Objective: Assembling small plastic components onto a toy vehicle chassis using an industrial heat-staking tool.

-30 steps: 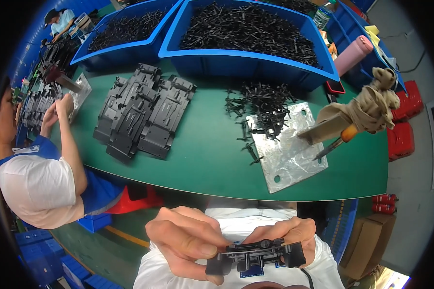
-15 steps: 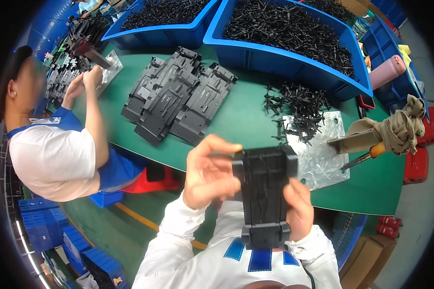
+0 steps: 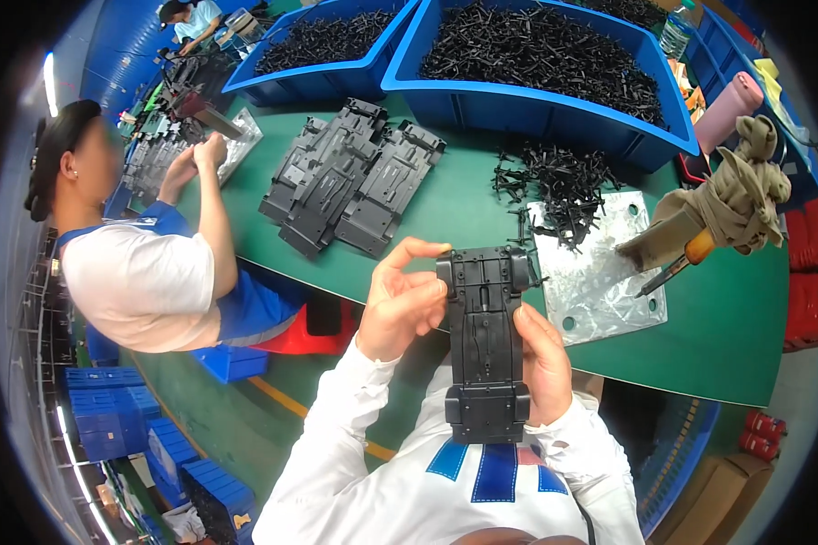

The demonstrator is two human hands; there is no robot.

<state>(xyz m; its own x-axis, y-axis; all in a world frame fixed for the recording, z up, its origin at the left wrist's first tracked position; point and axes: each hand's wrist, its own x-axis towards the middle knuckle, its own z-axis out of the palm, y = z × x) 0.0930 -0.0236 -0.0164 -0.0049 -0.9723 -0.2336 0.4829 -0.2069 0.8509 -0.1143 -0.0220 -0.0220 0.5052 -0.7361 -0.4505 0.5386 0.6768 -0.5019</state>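
Observation:
A long black plastic chassis (image 3: 484, 341), like that of a toy car, is held upright in front of my chest. It has wide blocks at both ends and screw holes and ribs along its face. My left hand (image 3: 398, 304) pinches its upper left corner, index finger at the top edge and thumb just below. Along the right edge lies the thumb of my right hand (image 3: 545, 368), whose other fingers are hidden behind the part. Similar black chassis (image 3: 323, 186) lie overlapping on the green table (image 3: 463, 182), beyond my left hand.
A metal plate (image 3: 595, 295) lies right of my hands, with small black parts (image 3: 568, 182) heaped at its far edge. A cloth-wrapped post (image 3: 727, 204) and an orange-handled tool (image 3: 700, 245) stand over it. Blue bins (image 3: 536, 113) line the back. A co-worker (image 3: 141, 282) sits left.
The chassis has shifted slightly left and up in the view, and its face shows sharply instead of blurred. Both hands stay on it. The whole view has turned a little.

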